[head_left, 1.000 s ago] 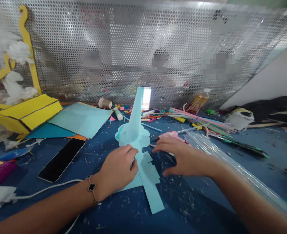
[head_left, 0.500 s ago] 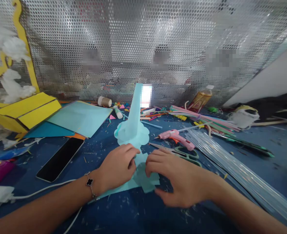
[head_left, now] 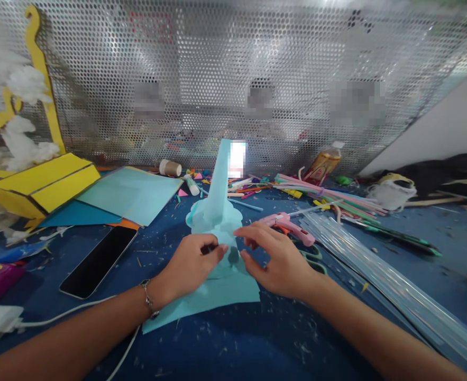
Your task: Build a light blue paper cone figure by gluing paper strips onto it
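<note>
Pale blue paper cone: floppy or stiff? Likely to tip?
The pale blue paper cone looks light, and stiff lengthwise but easily dented, being thin rolled paper. Tall on its scalloped paper base, it would probably tip if pushed high.

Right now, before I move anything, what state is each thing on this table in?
pale blue paper cone: upright, on a scalloped base
left hand: fingers curled against the cone's base
right hand: open, fingertips at the cone
pink hot glue gun: lying down
smartphone: flat, screen dark
plastic bottle: capped
</note>
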Action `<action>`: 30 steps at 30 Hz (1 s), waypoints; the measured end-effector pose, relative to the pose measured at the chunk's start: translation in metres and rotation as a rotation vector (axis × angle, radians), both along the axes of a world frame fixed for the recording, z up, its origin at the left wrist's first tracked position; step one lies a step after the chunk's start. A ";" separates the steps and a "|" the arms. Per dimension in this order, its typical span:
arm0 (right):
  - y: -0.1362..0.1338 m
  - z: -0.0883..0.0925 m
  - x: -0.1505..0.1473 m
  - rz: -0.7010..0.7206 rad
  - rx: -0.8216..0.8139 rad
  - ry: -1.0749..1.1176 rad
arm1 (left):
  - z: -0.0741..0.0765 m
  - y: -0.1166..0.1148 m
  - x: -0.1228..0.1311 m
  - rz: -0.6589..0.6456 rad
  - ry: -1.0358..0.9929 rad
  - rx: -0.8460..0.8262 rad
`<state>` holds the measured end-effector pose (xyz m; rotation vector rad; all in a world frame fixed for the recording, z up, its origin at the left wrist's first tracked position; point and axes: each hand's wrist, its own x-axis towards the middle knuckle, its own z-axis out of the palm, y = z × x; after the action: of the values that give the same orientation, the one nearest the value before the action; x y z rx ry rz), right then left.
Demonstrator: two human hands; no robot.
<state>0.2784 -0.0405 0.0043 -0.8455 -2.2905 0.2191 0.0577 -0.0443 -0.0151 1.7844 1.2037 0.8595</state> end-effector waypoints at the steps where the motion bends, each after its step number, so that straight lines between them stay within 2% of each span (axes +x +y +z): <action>1: 0.001 -0.002 0.000 0.007 0.044 -0.080 | 0.000 0.003 -0.001 0.008 -0.035 -0.062; 5: 0.005 -0.013 -0.001 0.018 0.122 -0.262 | 0.004 0.007 -0.005 0.017 -0.156 -0.291; 9: 0.004 -0.016 -0.004 0.043 0.212 -0.191 | 0.010 0.002 -0.006 -0.042 -0.295 -0.453; 12: 0.001 -0.012 -0.004 0.078 0.248 -0.121 | 0.011 0.000 -0.007 -0.129 -0.243 -0.473; 15: 0.002 -0.013 -0.002 0.070 0.221 -0.089 | 0.008 0.002 -0.011 -0.092 -0.042 -0.285; 19: 0.011 -0.023 -0.002 0.046 0.124 -0.127 | 0.005 0.004 -0.016 0.074 0.375 0.213; 21: 0.016 -0.028 -0.002 0.067 0.096 -0.153 | 0.003 0.004 -0.019 0.111 0.526 0.380; 25: 0.020 -0.032 -0.005 0.103 0.079 -0.190 | -0.001 0.005 -0.021 0.155 0.617 0.488; 30: 0.020 -0.033 -0.007 0.088 0.057 -0.197 | -0.003 0.010 -0.023 0.188 0.653 0.495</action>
<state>0.2711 -0.0205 -0.0291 -0.7671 -2.5085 0.1134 0.0345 -0.0339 -0.0183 2.5054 1.6940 0.7388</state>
